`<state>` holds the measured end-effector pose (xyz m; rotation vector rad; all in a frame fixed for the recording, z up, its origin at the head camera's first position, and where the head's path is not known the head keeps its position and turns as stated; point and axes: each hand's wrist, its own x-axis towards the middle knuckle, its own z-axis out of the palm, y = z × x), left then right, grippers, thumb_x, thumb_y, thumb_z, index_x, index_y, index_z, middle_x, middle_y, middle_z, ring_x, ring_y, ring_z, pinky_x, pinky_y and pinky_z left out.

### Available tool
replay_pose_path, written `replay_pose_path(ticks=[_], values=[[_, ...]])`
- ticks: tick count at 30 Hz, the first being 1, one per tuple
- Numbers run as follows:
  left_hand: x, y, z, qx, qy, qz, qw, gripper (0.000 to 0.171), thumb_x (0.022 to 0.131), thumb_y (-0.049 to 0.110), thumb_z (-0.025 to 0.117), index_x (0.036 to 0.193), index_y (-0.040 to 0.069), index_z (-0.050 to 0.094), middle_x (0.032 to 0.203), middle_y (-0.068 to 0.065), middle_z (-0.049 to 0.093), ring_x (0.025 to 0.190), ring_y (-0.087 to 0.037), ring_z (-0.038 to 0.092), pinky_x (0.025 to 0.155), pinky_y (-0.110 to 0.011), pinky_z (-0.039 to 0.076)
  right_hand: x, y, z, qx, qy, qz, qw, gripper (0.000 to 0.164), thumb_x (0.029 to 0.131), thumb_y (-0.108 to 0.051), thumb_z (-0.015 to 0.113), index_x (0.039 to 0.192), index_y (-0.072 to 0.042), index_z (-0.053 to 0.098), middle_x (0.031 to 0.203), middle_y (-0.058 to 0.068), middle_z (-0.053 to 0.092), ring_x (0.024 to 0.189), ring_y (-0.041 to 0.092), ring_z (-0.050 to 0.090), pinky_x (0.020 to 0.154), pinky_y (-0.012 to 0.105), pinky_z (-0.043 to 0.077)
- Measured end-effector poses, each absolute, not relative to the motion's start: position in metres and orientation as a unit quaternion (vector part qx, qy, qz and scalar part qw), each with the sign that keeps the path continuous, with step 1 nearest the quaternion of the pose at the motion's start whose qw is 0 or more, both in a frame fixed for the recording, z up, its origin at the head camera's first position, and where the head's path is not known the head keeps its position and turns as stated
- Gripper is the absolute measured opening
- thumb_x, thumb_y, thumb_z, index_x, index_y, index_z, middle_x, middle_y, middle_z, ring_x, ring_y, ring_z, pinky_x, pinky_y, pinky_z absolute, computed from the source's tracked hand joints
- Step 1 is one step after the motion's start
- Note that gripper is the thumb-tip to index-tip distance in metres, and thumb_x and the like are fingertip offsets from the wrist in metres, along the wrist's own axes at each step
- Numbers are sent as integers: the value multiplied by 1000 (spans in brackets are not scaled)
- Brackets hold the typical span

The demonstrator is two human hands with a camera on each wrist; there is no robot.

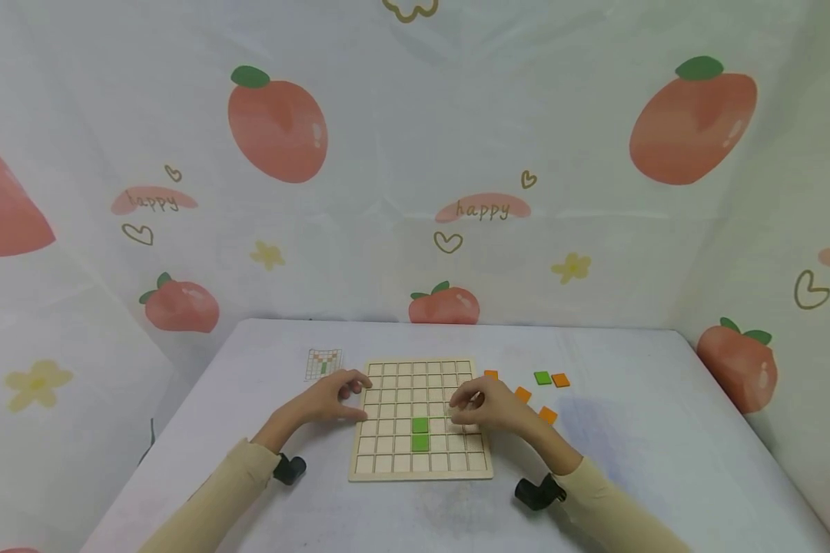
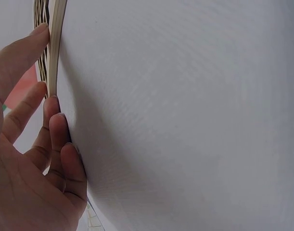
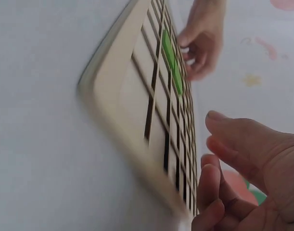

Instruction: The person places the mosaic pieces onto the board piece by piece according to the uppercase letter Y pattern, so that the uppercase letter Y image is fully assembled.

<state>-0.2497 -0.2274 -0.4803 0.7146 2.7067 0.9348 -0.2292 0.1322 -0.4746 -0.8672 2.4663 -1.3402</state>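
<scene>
A pale wooden grid board [image 1: 383, 464] lies flat on the table, with two green square tiles [image 1: 420, 442] in neighbouring cells of one column. My left hand [image 1: 328, 395] touches the board's left edge, thumb and fingertips spread along it; the left wrist view shows these fingertips [image 2: 51, 103] against the rim. Over the right side of the board hovers my right hand [image 1: 494, 405], its fingers loosely bent. In the right wrist view a gap separates the right thumb [image 3: 243, 132] from the other fingers, and no tile shows between them.
Right of the board lie several orange tiles [image 1: 548, 415] and one green tile [image 1: 542, 377], partly behind the right hand. A small card [image 1: 323, 362] printed with a coloured grid lies beyond the left hand. A fruit-printed cloth [image 1: 380, 253] hangs behind the table.
</scene>
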Motion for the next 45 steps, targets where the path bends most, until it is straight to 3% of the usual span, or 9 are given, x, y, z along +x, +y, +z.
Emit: replay_pose_path(ticks=[12,21,32,45], values=[[-249,-229,-483,258,907,320,93,52,81,26,88,123,9,63,103,0,54,91,-20,49,83,-41,44,-227,196,-474,-250,854,-448,90,18,85,-15,84,98,-7,76,85,-2,65,73,16,58,66,27,48],[-249,-228,-481,246,910,319,97,52,81,25,88,123,9,63,103,-1,55,90,-21,50,83,-41,44,-223,237,-469,-220,848,-472,100,25,86,-14,83,106,-2,74,98,10,67,73,21,64,56,29,50],[-250,-227,-477,250,909,318,98,52,81,24,88,123,8,63,103,-1,55,91,-20,50,84,-42,44,-226,270,-465,-216,863,-450,85,27,89,-15,81,111,-2,74,98,5,66,83,22,65,68,31,52],[-250,-227,-477,244,910,319,103,52,81,24,88,123,7,63,103,-2,55,91,-21,50,84,-42,44,-237,294,-465,-221,872,-433,54,30,90,-15,80,113,2,72,104,11,69,88,24,65,75,29,52]])
